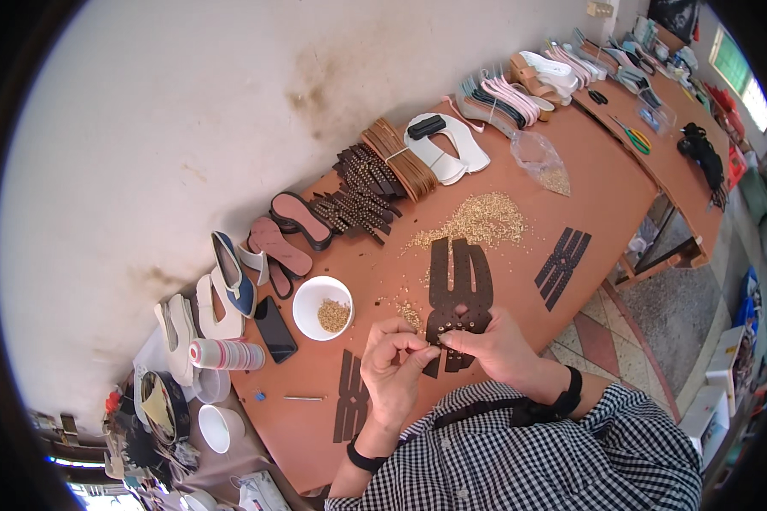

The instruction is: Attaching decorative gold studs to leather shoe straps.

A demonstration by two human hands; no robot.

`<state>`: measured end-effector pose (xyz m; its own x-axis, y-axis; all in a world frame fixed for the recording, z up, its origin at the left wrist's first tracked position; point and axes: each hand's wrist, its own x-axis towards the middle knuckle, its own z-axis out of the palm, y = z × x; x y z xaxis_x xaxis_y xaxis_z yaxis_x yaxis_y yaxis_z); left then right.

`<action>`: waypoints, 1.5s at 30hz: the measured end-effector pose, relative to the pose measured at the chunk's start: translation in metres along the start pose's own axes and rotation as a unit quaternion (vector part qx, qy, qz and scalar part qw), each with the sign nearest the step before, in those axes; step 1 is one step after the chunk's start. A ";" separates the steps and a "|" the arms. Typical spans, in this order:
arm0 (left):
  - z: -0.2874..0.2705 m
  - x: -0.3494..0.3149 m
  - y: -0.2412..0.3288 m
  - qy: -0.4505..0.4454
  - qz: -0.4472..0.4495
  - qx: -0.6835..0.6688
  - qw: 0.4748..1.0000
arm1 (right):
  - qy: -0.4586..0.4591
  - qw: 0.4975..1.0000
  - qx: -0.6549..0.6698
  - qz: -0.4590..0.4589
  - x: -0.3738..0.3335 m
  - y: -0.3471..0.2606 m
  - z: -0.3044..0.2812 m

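Observation:
Near the front edge of the table, my right hand (504, 347) grips a dark brown slotted shoe upper (460, 277), its thumb pressed on the lower part. Gold studs dot that lower part; the long strips at its far end show small holes. Just left of it my left hand (392, 362) is closed in a pinch, fingertips against the upper's edge. Whatever sits between those fingertips is too small to make out. Beyond the upper spreads a loose heap of small gold studs (490, 217). A white bowl (305, 317) with more studs inside stands to the left.
Slotted dark pieces lie left (349, 396) and right (562, 267). A phone (275, 330), a striped stack of cups (226, 354) and a thin metal rod (304, 398) lie leftward. Along the wall run sandals (302, 220), studded straps (354, 209) and soles (503, 98). Scissors (637, 140) rest far right.

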<state>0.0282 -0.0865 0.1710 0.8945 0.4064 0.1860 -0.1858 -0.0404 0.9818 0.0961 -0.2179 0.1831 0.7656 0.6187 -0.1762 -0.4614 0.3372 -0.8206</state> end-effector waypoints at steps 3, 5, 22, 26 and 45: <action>-0.001 -0.001 -0.002 -0.009 0.011 -0.003 1.000 | -0.020 1.000 0.005 0.000 -0.001 0.002 -0.002; 0.000 -0.002 -0.002 -0.007 0.000 -0.017 1.000 | -0.019 1.000 -0.003 -0.004 -0.003 0.001 -0.001; 0.000 0.000 -0.010 0.021 -0.106 -0.192 0.975 | 0.013 0.990 -0.129 -0.058 -0.005 0.008 0.006; 0.001 0.001 -0.009 0.011 -0.129 -0.203 0.971 | 0.042 0.989 -0.134 -0.048 -0.004 0.011 0.004; -0.032 -0.019 -0.043 -0.009 -0.083 -0.294 0.952 | -0.055 0.996 -0.051 0.045 0.013 0.022 0.031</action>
<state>0.0066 -0.0631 0.1236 0.9373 0.3467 0.0363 -0.2320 0.5427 0.8072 0.0817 -0.1805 0.1795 0.6667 0.7194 -0.1950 -0.4734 0.2066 -0.8563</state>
